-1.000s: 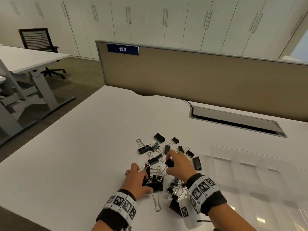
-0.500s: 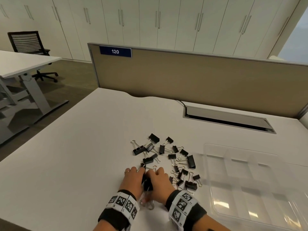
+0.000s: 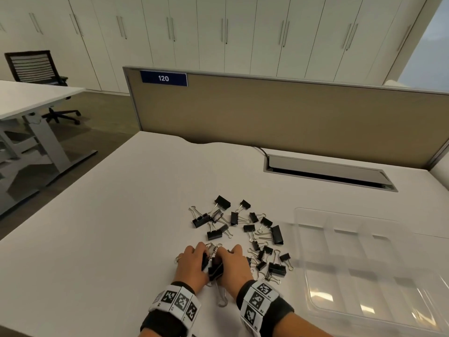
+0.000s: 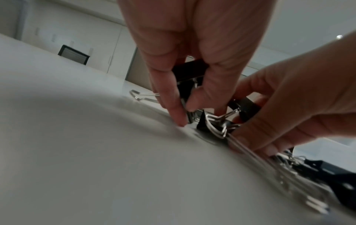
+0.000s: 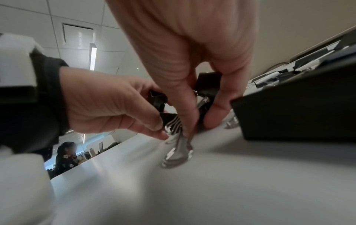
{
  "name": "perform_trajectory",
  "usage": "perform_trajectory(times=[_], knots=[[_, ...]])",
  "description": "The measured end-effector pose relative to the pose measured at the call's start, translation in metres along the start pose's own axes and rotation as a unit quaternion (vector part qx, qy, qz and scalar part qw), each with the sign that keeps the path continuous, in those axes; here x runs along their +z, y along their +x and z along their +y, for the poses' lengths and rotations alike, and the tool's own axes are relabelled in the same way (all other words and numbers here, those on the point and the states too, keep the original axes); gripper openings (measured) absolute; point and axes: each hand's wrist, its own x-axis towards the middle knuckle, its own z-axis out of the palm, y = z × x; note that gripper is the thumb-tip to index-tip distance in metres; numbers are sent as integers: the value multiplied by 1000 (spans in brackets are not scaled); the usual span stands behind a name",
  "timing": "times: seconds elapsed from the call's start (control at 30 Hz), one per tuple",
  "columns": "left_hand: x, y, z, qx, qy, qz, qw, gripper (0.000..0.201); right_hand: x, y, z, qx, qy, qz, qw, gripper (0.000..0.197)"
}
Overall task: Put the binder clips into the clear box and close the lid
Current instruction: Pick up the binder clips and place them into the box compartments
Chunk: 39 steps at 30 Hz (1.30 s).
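Several black binder clips (image 3: 233, 222) with silver wire handles lie scattered on the white desk (image 3: 109, 239). My left hand (image 3: 194, 259) and right hand (image 3: 232, 257) meet at the near side of the pile, with a bunch of clips (image 3: 215, 269) gripped between them. In the left wrist view my left fingers (image 4: 173, 106) pinch a black clip (image 4: 189, 71), and the right hand (image 4: 289, 106) holds more beside it. In the right wrist view my right fingers (image 5: 185, 109) curl round clip handles (image 5: 173, 124) while the left hand (image 5: 108, 103) closes in. The clear box (image 3: 340, 214) lies open to the right.
A tan partition (image 3: 279, 117) stands along the desk's far edge, with a cable slot (image 3: 328, 171) in front of it. Another desk (image 3: 29, 98) and a black chair (image 3: 36, 66) are at the far left. One large clip (image 5: 298, 106) lies close to my right wrist.
My right hand has pulled back from over the pile to meet the left hand. Both now bunch clips together nearer the front edge. The head has turned slightly.
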Motion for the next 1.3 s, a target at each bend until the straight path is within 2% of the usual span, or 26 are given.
perform_trajectory(times=[0.2,0.3,0.37,0.5,0.7,0.8,0.9,1.0,1.17,1.3], knots=[[-8,-3,6,-11,-21,-2,1000,35,-4,0,-1,-18,4,1,1000,27],[-18,-6,12,4,-29,23,999,38,-22,-1,0,-16,22,-11,1000,34],[-27,-7,22,27,-44,41,998,37,-43,-4,2,-13,42,-12,999,36],[-38,5,58,118,-40,57,991,37,-99,-6,19,-12,46,53,998,33],[-17,44,136,230,1,-3,973,47,-176,12,89,121,-43,140,982,33],[5,60,170,267,24,-48,962,49,-188,20,112,176,-67,129,974,33],[26,72,198,284,76,-92,951,49,-185,29,122,176,-100,75,977,29],[41,78,216,284,115,-113,945,51,-184,28,129,174,-121,36,977,37],[58,84,227,302,134,-124,936,51,-196,27,155,211,-59,61,974,49],[70,89,234,309,173,-141,924,45,-211,24,162,223,-19,91,970,43]])
